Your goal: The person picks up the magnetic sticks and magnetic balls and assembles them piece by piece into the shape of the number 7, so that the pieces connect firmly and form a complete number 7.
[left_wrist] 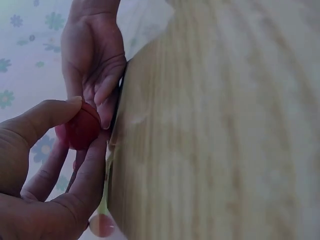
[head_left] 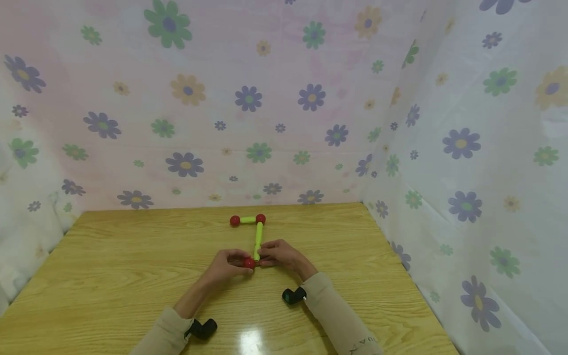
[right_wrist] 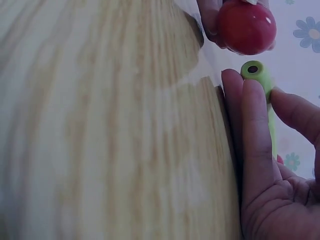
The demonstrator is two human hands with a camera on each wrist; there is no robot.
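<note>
On the wooden table [head_left: 133,256] lies a toy frame of green rods and red balls. A short green rod [head_left: 247,220] joins two red balls [head_left: 234,221] [head_left: 261,218] at the back. A longer green rod [head_left: 258,240] runs from there toward me. My right hand [head_left: 279,255] pinches that rod's near end [right_wrist: 256,75], whose socket is bare. My left hand [head_left: 228,265] pinches a loose red ball [head_left: 249,263] [left_wrist: 80,127] [right_wrist: 246,26] just beside that end, a small gap apart.
Flowered fabric walls [head_left: 466,148] close in the table at the back and right. Bare wood lies to the left and right of the hands. Small black cameras [head_left: 294,295] [head_left: 205,328] sit on both wrists.
</note>
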